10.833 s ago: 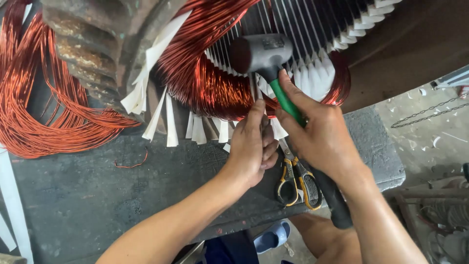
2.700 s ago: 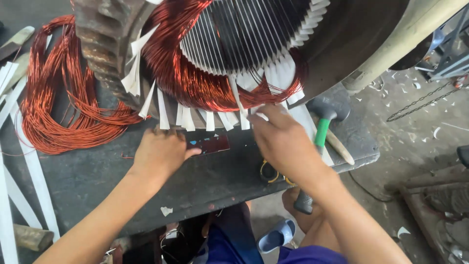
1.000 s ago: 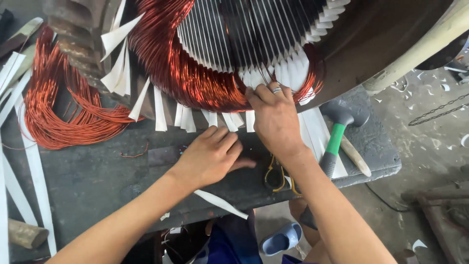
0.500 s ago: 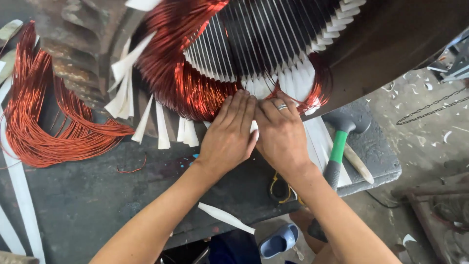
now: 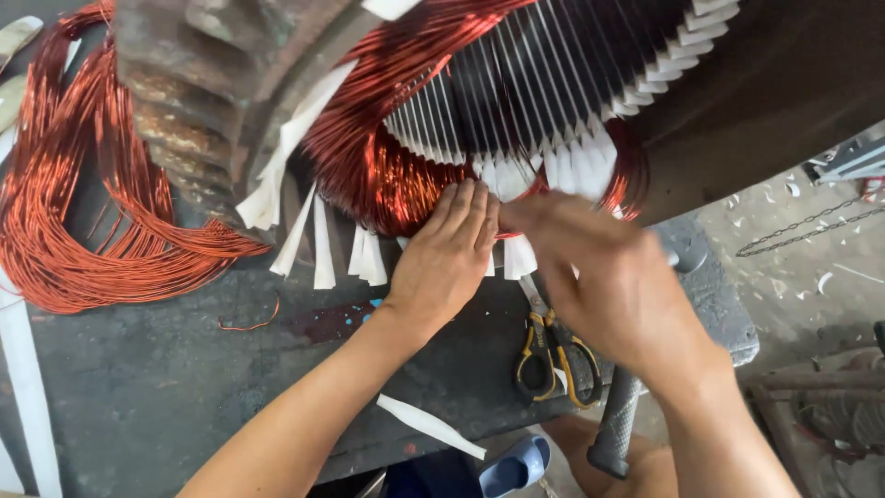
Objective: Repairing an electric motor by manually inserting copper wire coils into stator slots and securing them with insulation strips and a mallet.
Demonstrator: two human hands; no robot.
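Copper winding (image 5: 387,180) under both hands.
Left hand (image 5: 442,263) presses flat, fingers together; right hand (image 5: 618,286) blurred, grip unclear; press evenly.

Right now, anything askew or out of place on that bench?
Yes. A white paper strip overhangs the dark bench's front edge, and a stray copper wire offcut lies loose on top. Both hands, left hand and right hand, press at the copper winding.
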